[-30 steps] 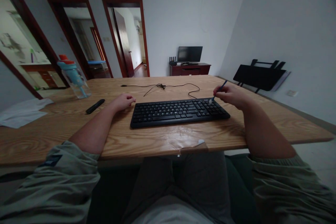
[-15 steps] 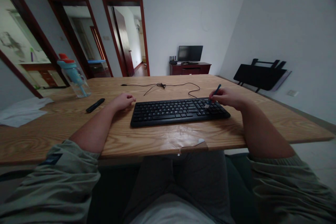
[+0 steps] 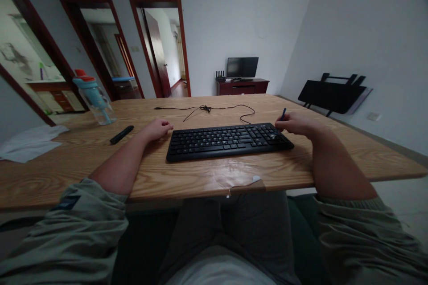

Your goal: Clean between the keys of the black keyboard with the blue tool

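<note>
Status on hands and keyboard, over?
Right hand grips blue brush at right end of keyboard. Left hand beside its left end. Cable behind, not in the way.

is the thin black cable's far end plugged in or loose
Loose: the thin black cable runs from the black rectangular keyboard to a thicker end lying free on the brown wooden table.

Bare left forearm [image 3: 117, 167] extends forward and inward from a gathered grey-green fabric sleeve [image 3: 88, 231]; left hand [image 3: 158, 129]: fingers loosely curled. Bare right forearm [image 3: 339, 164] likewise extended; right wrist [image 3: 312, 130] bent inward; right hand [image 3: 294, 124]: thumb-and-finger pinch
</note>
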`<state>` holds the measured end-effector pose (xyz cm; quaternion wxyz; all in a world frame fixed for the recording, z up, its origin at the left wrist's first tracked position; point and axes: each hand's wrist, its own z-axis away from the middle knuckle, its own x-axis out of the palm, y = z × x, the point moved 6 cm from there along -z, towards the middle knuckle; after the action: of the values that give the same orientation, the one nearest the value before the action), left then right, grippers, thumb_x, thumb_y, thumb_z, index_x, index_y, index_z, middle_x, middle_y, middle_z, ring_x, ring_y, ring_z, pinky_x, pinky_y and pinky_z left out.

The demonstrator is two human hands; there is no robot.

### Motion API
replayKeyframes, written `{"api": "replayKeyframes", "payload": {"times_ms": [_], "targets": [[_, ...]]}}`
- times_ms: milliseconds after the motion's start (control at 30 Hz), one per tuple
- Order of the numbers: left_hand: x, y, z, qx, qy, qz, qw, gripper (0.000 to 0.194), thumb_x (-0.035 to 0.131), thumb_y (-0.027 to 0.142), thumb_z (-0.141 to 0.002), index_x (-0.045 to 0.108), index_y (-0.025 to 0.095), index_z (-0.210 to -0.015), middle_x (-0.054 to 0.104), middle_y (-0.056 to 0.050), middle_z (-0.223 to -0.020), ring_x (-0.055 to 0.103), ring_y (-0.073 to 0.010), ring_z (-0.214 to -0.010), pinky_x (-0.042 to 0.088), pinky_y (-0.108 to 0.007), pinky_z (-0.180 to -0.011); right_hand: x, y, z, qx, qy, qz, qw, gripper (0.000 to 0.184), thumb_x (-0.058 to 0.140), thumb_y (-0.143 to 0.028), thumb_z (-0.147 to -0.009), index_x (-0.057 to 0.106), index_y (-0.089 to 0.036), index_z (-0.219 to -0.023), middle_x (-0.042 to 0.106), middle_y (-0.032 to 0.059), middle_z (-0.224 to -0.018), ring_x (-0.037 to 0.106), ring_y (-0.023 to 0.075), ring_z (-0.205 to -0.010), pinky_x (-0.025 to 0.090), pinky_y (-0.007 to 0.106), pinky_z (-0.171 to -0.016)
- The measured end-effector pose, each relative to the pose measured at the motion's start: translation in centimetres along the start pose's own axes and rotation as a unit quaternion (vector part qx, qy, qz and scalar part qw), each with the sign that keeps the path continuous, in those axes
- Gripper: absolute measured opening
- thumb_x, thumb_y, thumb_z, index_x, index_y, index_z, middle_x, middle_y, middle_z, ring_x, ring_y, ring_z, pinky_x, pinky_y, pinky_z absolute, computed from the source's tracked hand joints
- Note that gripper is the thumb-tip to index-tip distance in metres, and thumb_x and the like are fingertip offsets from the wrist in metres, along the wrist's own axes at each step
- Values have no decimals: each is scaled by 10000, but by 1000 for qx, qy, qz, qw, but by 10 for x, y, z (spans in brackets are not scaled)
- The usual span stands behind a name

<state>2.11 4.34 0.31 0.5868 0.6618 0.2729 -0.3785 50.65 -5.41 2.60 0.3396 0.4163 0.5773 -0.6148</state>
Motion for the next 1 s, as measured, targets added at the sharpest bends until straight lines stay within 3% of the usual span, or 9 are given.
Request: {"api": "replayKeyframes", "payload": {"times_ms": [200,300,367,467,600,833,1000], "targets": [[-1,-1,-3,4,3,-22,1000,293,520,428,-831,612,151,-844,571,-38,-712,489,-150,-525,370,-285,-506,-17,26,-5,85,61,104,989,202,616,-317,-863,671,-136,-793,692,130,-947,620,257,-843,430,343,-723],[0,-1,-3,5,1,-12,1000,287,522,427,-834,604,153,-844,563,-43,-716,477,-150,-519,358,-283,-490,-23,24,-3,74,107,65,989,232,597,-345,-864,674,-127,-846,692,129,-957,622,258,-865,437,340,-739],[0,-2,-2,2,-2,-12,1000,277,520,425,-840,588,157,-826,552,-42,-705,471,-146,-511,347,-277,-483,-18,9,2,16,93,-12,995,249,578,-344,-856,687,-124,-900,694,110,-950,617,236,-859,442,319,-727],[1,-2,-2,-2,-8,-11,1000,275,515,430,-842,570,163,-804,545,-39,-701,465,-142,-504,340,-274,-480,0,-20,12,-69,-6,-103,992,295,600,-378,-811,704,-127,-925,690,91,-899,596,206,-792,437,296,-668],[-1,-3,-4,-4,11,-22,1000,285,540,442,-818,601,164,-807,582,-51,-731,482,-152,-541,354,-283,-504,14,-30,11,-110,-72,-125,983,300,630,-386,-758,713,-130,-890,690,92,-893,592,208,-806,455,305,-716],[0,-6,-8,4,6,-29,1000,300,526,454,-826,605,165,-808,574,-54,-720,494,-165,-564,359,-288,-526,9,-6,-4,-98,-52,-58,992,255,600,-365,-810,706,-139,-863,693,84,-893,602,225,-829,450,327,-767],[-1,-2,-5,4,8,-26,1000,288,545,442,-809,616,163,-817,592,-64,-739,498,-165,-563,356,-281,-513,3,3,-1,-31,-20,7,999,239,586,-340,-860,706,-134,-839,690,79,-883,604,213,-815,429,310,-702]]}}
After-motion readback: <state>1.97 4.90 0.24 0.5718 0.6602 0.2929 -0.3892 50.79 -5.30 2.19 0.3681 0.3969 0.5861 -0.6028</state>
